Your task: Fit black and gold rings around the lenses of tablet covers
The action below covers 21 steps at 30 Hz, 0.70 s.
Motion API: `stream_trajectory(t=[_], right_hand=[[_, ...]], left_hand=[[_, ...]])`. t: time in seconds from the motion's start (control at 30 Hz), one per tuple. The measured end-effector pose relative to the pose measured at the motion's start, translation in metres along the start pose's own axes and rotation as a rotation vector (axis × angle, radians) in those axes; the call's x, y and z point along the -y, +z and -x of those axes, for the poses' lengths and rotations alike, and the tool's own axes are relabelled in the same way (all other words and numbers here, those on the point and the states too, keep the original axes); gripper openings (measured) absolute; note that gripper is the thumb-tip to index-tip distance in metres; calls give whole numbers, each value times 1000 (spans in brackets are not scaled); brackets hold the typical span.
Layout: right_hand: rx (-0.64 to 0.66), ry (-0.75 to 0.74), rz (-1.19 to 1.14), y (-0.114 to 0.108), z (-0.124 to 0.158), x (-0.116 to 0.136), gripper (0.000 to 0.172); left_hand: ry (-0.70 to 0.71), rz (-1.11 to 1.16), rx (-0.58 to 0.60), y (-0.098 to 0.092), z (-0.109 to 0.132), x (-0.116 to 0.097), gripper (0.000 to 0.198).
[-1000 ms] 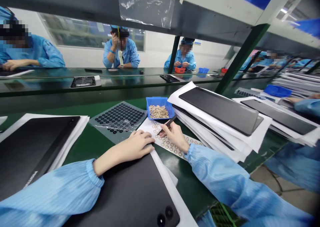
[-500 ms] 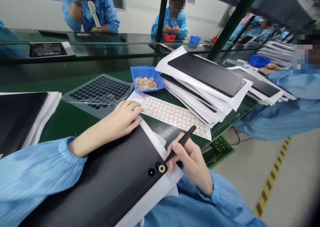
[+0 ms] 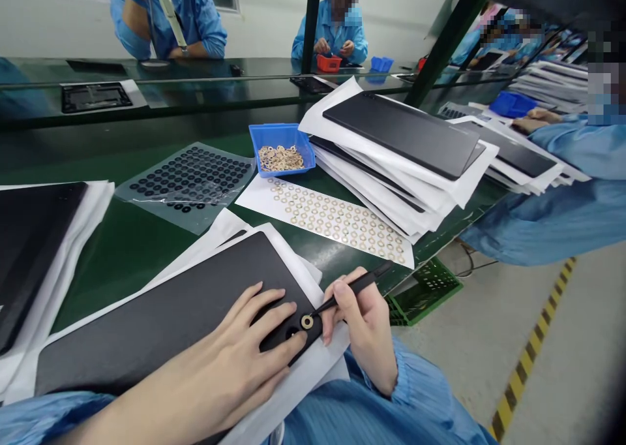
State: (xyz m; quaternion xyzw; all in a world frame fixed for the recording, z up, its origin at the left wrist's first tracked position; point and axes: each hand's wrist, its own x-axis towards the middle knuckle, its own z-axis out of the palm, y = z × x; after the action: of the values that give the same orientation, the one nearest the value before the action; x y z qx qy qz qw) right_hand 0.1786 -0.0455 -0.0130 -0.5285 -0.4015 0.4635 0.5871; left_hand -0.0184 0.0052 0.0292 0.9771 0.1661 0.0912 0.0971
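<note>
A flat black panel [image 3: 161, 314] lies slantwise on white paper in front of me. Near its right corner a small tan ring [image 3: 307, 322] sits over a dark round recess. My right hand [image 3: 364, 327] grips black tweezers [image 3: 355, 288], whose tip touches or almost touches the ring. My left hand [image 3: 244, 347] rests on the panel with its fingers spread. One of its fingertips is close beside the ring and partly covers a second dark round hole [image 3: 292, 332].
Beyond the panel lie a white sheet of tan rings [image 3: 337, 220], a clear sheet of black discs [image 3: 193, 177] and a blue bin [image 3: 282, 150] of rings. Stacked panels with paper [image 3: 396, 135] stand right; another panel [image 3: 34, 249] lies left. Co-workers sit across and to the right.
My left hand has come from the panel's far edge down to the corner beside the ring. The ring has shifted slightly over the recess, and the tweezers now lie flatter.
</note>
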Motion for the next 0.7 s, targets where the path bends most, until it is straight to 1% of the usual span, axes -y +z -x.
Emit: stream_trajectory(t=[0.07, 0.17, 0.33, 0.5, 0.57, 0.6, 0.63, 0.7], right_hand=[[-1, -14, 3, 0, 0, -1, 23], [-3, -32, 0, 1, 0, 0, 23], [-1, -68, 19, 1, 1, 1, 22], [6, -86, 12, 1, 0, -3, 20], [1, -94, -2, 1, 0, -4, 20], [-2, -100, -4, 2, 0, -5, 20], [-1, -104, -3, 2, 0, -5, 19], [23, -117, -1, 3, 0, -4, 18]], left_hand=[[11, -19, 0, 0, 0, -1, 35], [-25, -34, -2, 1, 1, -5, 35], [-29, -39, -38, -2, 0, -8, 34], [54, -91, -40, -5, -3, -2, 37], [88, -127, -70, 1, 0, 2, 40], [85, -146, -110, 7, 2, 5, 41], [83, -162, -165, 15, 5, 8, 41], [76, -184, -303, 38, 11, 16, 43]])
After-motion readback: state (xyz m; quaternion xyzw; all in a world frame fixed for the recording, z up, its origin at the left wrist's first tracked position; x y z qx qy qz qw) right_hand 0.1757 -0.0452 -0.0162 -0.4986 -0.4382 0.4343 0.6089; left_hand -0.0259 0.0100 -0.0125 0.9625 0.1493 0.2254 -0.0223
